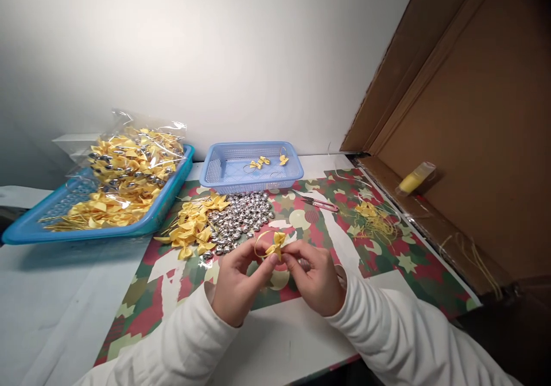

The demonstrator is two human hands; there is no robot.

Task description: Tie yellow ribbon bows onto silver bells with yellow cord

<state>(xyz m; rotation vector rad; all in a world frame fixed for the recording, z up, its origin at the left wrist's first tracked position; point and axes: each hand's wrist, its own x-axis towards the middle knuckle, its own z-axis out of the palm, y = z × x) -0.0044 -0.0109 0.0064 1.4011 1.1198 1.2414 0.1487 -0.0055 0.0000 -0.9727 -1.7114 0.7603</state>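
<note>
Between my two hands is a yellow ribbon bow [276,244] with a thin looped yellow cord curving out to its left. My left hand [241,280] pinches the bow from the left, thumb against its lower edge. From the right, the thumb and forefinger of my right hand [316,277] close on its other side. Whether a bell sits behind the bow is hidden by the fingers. Just beyond my left hand lie a heap of silver bells [243,216] and a pile of yellow bows with cords [193,222].
A blue basket [253,186] holding a few bows stands at the back. On the left, a larger blue tray [167,202] carries bagged and loose bows. Pink thread snips [321,204] and yellow cord scraps [374,222] lie right. A yellow-filled tube [415,179] rests by the cardboard wall.
</note>
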